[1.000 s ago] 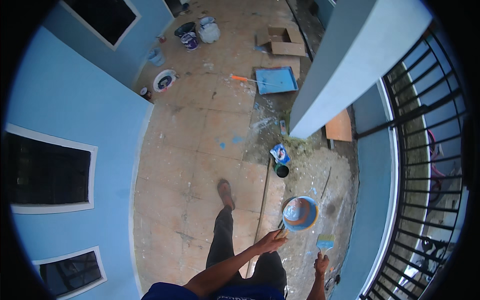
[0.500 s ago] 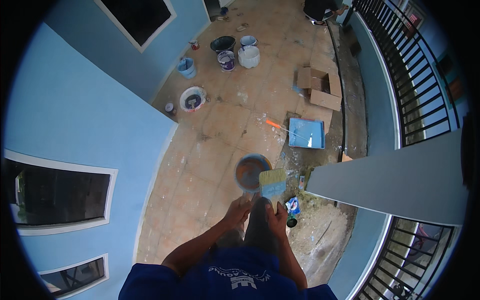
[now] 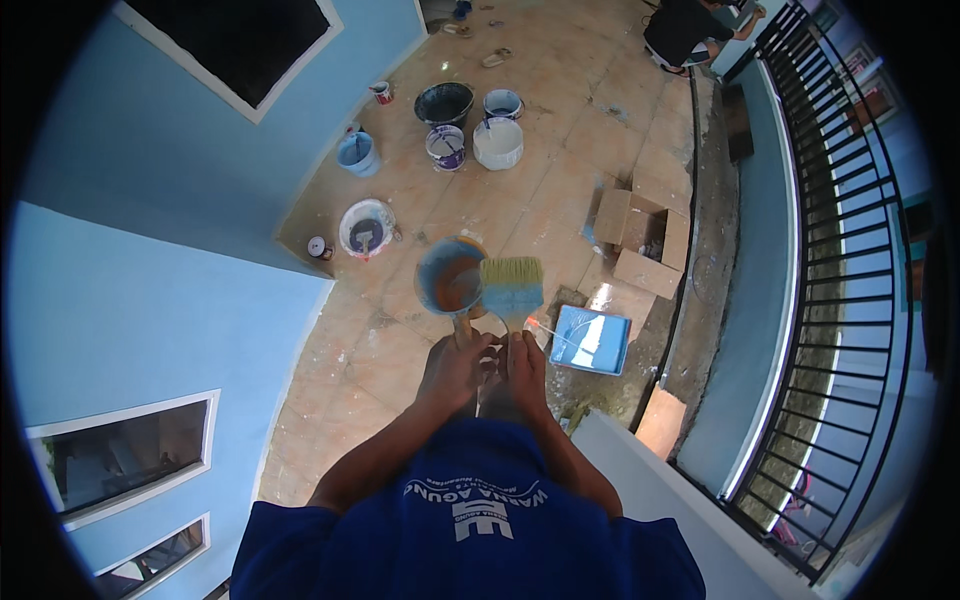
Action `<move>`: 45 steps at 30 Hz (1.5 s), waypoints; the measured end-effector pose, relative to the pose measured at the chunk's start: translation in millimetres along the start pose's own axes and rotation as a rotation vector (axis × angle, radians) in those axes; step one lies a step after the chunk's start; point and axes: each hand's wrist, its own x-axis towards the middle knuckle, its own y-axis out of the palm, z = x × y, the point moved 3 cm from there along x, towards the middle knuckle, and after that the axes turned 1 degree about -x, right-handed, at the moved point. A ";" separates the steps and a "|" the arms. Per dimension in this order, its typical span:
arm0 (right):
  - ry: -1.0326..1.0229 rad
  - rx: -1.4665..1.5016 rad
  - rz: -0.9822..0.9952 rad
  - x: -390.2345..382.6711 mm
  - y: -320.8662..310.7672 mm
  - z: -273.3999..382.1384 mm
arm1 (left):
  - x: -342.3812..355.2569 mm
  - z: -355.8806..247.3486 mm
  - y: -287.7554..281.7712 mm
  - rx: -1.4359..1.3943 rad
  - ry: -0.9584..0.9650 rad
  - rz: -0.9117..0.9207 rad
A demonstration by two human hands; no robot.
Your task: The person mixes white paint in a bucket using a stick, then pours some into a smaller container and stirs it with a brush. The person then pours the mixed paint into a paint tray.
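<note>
My left hand (image 3: 452, 368) grips the handle of a small round paint pot (image 3: 449, 277) with blue paint inside, held out in front of me. Right beside it, my right hand (image 3: 525, 370) holds a wide flat paintbrush (image 3: 512, 287) upright, its pale bristles pointing away and its ferrule smeared blue. The two hands touch at the middle. Both are raised high above a tiled floor, close to my blue shirt.
A light blue wall (image 3: 150, 260) with dark windows runs down the left. Several paint buckets (image 3: 497, 142) stand on the floor far below, with a blue roller tray (image 3: 590, 339) and cardboard boxes (image 3: 640, 235). A black railing (image 3: 850, 260) curves at right. Another person (image 3: 690, 28) crouches far off.
My view has swung across the floor to the buckets. My hands, apart a second ago, have come together, bringing pot and brush side by side in front of me.
</note>
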 end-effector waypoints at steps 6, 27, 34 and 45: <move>-0.035 -0.140 -0.004 185.4 -8.8 91.6 | 143.5 -82.1 63.0 0.016 0.025 0.036; 0.074 -0.391 0.196 763.9 69.6 391.0 | 595.9 -405.4 349.1 -0.288 0.257 -0.052; 0.208 -0.676 0.575 922.6 66.5 421.0 | 721.7 -417.0 388.9 -0.658 0.470 -0.383; 0.549 -0.740 1.061 1040.5 45.3 433.0 | 773.1 -387.9 492.2 -1.138 0.704 -0.810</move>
